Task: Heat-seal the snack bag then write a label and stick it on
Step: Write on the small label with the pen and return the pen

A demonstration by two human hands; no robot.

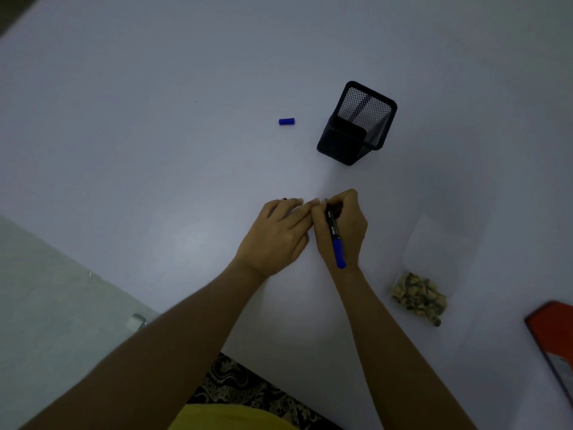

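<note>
Both hands are sitting together mid-table [155, 150], pretty much touching. The right hand [341, 228] is curled tight around a marker [335, 237], gripping it writing-style with the tip pointing down at the table and the blue end sticking back toward the wrist. The left hand [276, 234] is lying mostly flat, palm down, fingers stretched out toward the marker tip, so it's pressing on the surface rather than gripping anything. There's a hint of something small and pale under those fingertips, but I honestly can't tell whether it's the label, since the hands are covering that spot and the lighting is dim.

The marker's blue cap [286, 121] is lying on its side further out on the table, well apart from the hands. Just right of it a black mesh pen cup [356, 125] is standing upright.

The snack bag [424, 274] is lying flat off to the right of the right forearm, nothing touching it. It's clear plastic, with the snacks bunched at the near end. Can't tell if the top is sealed.

A red thing [548, 336] is poking in at the right edge.
</note>
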